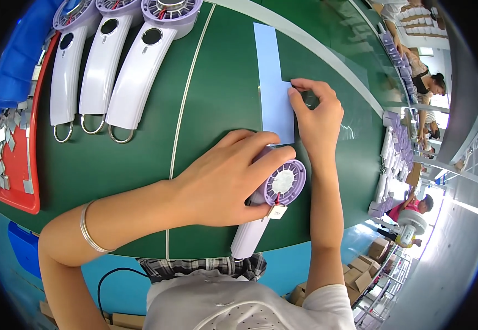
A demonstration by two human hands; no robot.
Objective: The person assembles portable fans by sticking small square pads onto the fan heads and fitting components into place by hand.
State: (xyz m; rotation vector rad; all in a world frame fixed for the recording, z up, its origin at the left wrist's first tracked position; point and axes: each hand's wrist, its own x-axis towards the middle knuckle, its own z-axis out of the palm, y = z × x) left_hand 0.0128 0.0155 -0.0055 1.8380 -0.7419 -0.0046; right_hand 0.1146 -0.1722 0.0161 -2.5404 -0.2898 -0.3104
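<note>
My left hand (pixel 217 179) curls round the head of a lavender handheld fan (pixel 284 181), which lies near the table's front edge. A round whitish disc sits in the middle of the fan's ring, and a small white square piece (pixel 277 211) with red wire shows by my left thumb. Two of its fingers reach the lower end of a light blue sheet (pixel 275 104) lying on the table. At the sheet's right edge my right hand (pixel 319 113) pinches a corner between thumb and forefinger. The fan's handle points toward me, partly under my left hand.
Three more lavender fans (pixel 140 77) with metal loops lie at the upper left. Beside them is a red tray (pixel 33 201) of small square metallic pieces, with a blue bin (pixel 16 66) behind. Purple parts (pixel 396 143) and other people are along the right; cardboard boxes (pixel 360 269) stand below.
</note>
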